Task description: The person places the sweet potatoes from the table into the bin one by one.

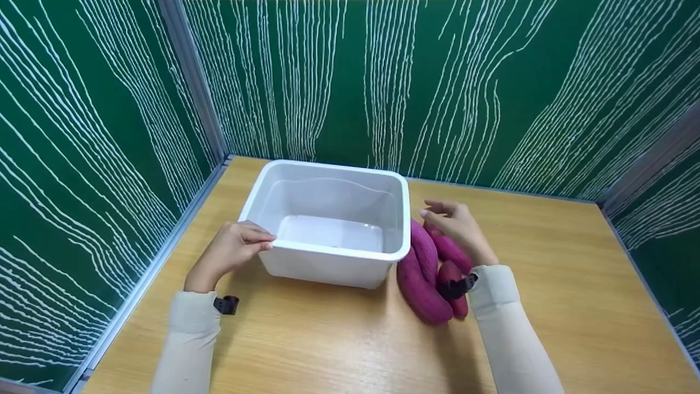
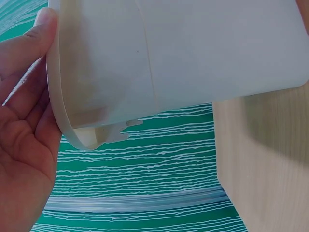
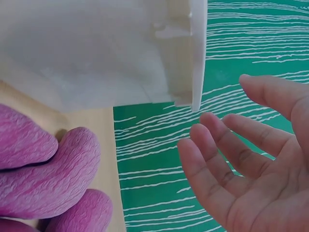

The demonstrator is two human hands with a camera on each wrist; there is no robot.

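Observation:
A white plastic tub [image 1: 328, 266] stands on the table with its opening upward, and no contents show inside. My left hand [image 1: 232, 249] pinches its rim at the near left corner; in the left wrist view the thumb and fingers [image 2: 41, 104] are on either side of that rim. To the tub's right lies a bunch of long, curved purple vegetables [image 1: 424, 295] with wrinkled skin, looking like sweet potatoes [image 3: 53, 179]. Above their far end is my right hand [image 1: 456, 224], fingers loosely bent and holding nothing. In the right wrist view its fingertips [image 3: 185, 147] are apart from the tub.
The wooden table [image 1: 558, 284] extends right of the vegetables and in front of the tub. Green panels with white wavy lines [image 1: 344, 82] enclose the back and sides. A grey metal post [image 1: 194, 76] rises at the back left corner.

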